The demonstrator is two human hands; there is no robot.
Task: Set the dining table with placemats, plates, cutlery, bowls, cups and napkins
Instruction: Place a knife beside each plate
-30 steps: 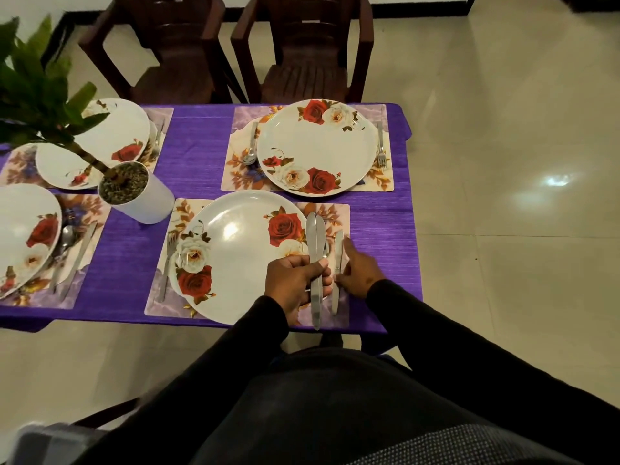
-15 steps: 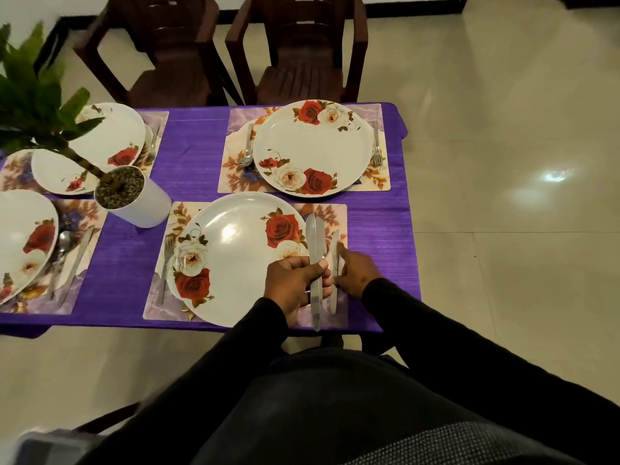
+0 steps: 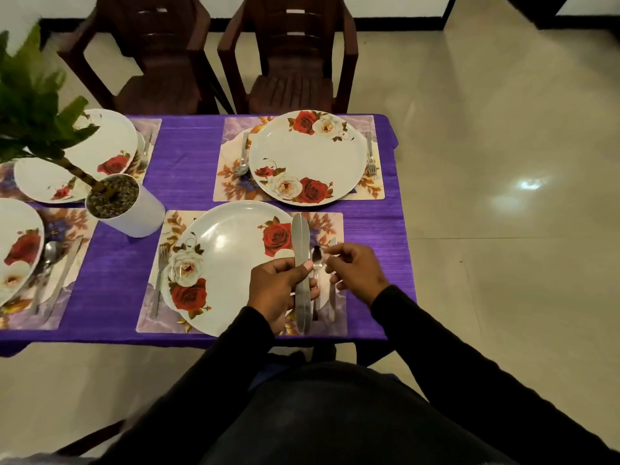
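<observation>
No brand, label or writing can be read anywhere on the table (image 3: 188,162), which wears a purple cloth. Four white plates with red and white roses show, each on a floral placemat: the near plate (image 3: 221,263) in front of the person, a far plate (image 3: 307,156) beyond it, and two more cut off at the left edge, one far (image 3: 80,156) and one near (image 3: 16,250). The near placemat (image 3: 335,226) carries a fork (image 3: 159,280) left of the near plate and a knife (image 3: 332,290) lying on its right side. The left hand (image 3: 278,290) grips a bundle of knives (image 3: 301,263) upright over the right rim of the near plate; how many are in the bundle cannot be told. The right hand (image 3: 355,270) pinches the bowl of a spoon (image 3: 317,260) just beside the bundle, above the near placemat. The far placemat (image 3: 231,182) holds a spoon on its left and a fork on its right. A white pot (image 3: 134,209) with a green plant stands left of the near plate. Two dark chairs (image 3: 288,62) stand at the far side
</observation>
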